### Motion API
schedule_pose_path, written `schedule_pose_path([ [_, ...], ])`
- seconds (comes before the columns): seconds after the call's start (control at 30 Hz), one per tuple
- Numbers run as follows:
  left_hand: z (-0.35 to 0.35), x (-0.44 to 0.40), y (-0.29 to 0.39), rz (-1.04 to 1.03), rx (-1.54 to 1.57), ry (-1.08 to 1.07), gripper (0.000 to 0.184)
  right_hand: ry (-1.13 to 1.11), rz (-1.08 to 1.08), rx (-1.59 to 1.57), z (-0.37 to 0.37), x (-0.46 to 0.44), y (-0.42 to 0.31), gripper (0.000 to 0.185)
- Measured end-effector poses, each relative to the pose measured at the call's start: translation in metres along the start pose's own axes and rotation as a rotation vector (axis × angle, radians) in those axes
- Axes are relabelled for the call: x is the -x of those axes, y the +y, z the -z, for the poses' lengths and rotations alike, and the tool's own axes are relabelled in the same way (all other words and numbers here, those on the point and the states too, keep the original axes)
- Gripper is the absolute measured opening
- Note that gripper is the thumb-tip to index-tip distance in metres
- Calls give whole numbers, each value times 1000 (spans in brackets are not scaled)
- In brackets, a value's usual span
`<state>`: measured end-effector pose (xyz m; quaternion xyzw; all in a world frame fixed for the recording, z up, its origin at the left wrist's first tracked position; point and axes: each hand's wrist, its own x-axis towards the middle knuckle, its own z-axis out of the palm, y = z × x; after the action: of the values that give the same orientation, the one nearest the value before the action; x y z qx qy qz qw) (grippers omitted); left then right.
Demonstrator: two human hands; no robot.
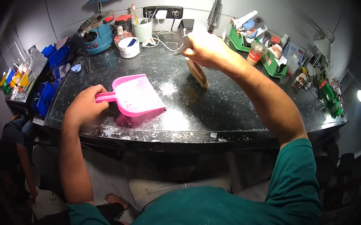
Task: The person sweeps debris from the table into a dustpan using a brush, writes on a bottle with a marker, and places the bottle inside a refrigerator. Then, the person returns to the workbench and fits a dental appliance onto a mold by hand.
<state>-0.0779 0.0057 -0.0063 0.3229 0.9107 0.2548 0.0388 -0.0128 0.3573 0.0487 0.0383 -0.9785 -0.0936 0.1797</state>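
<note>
A pink dustpan [139,94] is in my left hand [83,106], whose fingers wrap round its short handle. The pan lies over the left part of the black tabletop [139,65], its wide edge pointing right, with whitish debris in it. My right hand [207,48] is closed on the upper end of a wooden brush [197,73]. The brush is held steeply, its lower bristle edge at the table surface, right of the dustpan and apart from it. White scraps and dust speckle the tabletop, most thickly along the front edge.
At the back left stand a teal machine [99,38], a white tub [128,48] and a cup of tools [143,30]. A white cable [165,44] trails from the wall socket. Green bins [239,39] and a plastic cup [256,53] crowd the right. Another person's arm [25,165] shows lower left.
</note>
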Motion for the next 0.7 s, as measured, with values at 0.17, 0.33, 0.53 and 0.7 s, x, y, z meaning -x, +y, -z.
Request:
schedule_pose_path([
  [0.17,3,-29,-34,273,220,-238,30,-32,-63,-83,5,5,-8,33],
  [0.33,5,-30,-17,388,350,-364,43,-80,-74,-126,10,7,-8,35],
  [0.53,14,-44,-12,188,92,-384,43,-86,-90,-116,5,3,-6,36],
  [0.7,19,-59,3,261,3,-466,47,-147,-60,-192,-13,-14,-23,35],
])
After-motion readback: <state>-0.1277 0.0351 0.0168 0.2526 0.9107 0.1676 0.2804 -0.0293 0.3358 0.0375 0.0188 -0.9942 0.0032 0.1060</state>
